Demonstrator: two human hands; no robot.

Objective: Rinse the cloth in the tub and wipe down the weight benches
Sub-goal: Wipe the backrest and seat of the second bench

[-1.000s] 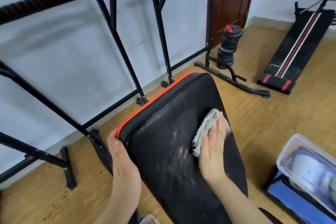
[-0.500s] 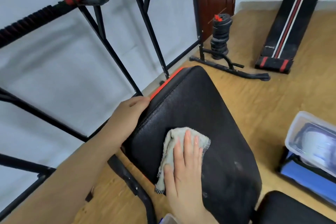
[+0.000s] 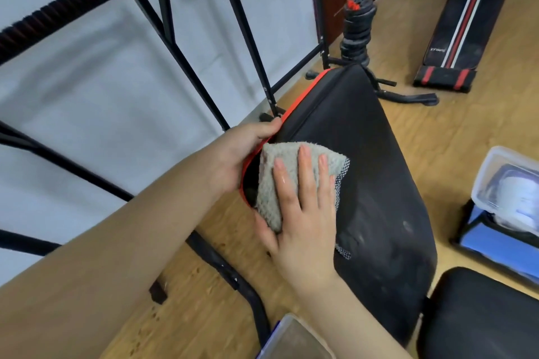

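Observation:
A black padded bench back [image 3: 373,172] with a red piping edge fills the middle of the view. My left hand [image 3: 242,151] grips its left red edge. My right hand [image 3: 303,213] presses a folded grey cloth [image 3: 280,172] flat against the pad's left side, wrapping over the edge. The pad's lower part shows wet smears. A clear plastic tub [image 3: 507,195] with water sits on the floor at the right. The black seat pad [image 3: 481,315] is at the bottom right.
A black pull-up frame [image 3: 180,46] stands along the white wall on the left. A stack of weight plates [image 3: 357,32] stands by the brown door, a sit-up board [image 3: 463,20] lies at the top right. Another clear container [image 3: 294,338] is at the bottom edge.
My right hand has slid the cloth leftward and up from the pad's middle to its left red edge. My left hand has moved along that edge to sit just above the cloth.

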